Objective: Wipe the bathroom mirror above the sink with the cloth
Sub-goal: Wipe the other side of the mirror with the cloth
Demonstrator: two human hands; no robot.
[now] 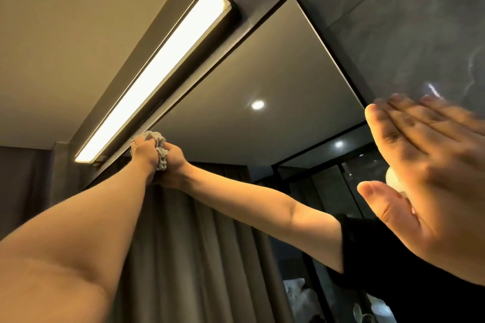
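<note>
I am looking up at the mirror (pixel 275 68), whose dark frame runs along the top and right. My left hand (pixel 143 151) reaches up and grips a crumpled pale cloth (pixel 158 142), pressing it on the glass at the mirror's upper left corner, just below the lamp. The reflection of that arm meets it from the right. My right hand (pixel 430 165) is raised at the right with straight fingers and an open palm. It is blurred, holds nothing, and lies over the mirror's right edge.
A long lit lamp bar (pixel 157 73) is fixed to the wall right above the mirror's top edge. Grey marble wall (pixel 420 21) lies to the right. The mirror reflects curtains (pixel 196 244), a ceiling spotlight (pixel 257 104) and glass panels.
</note>
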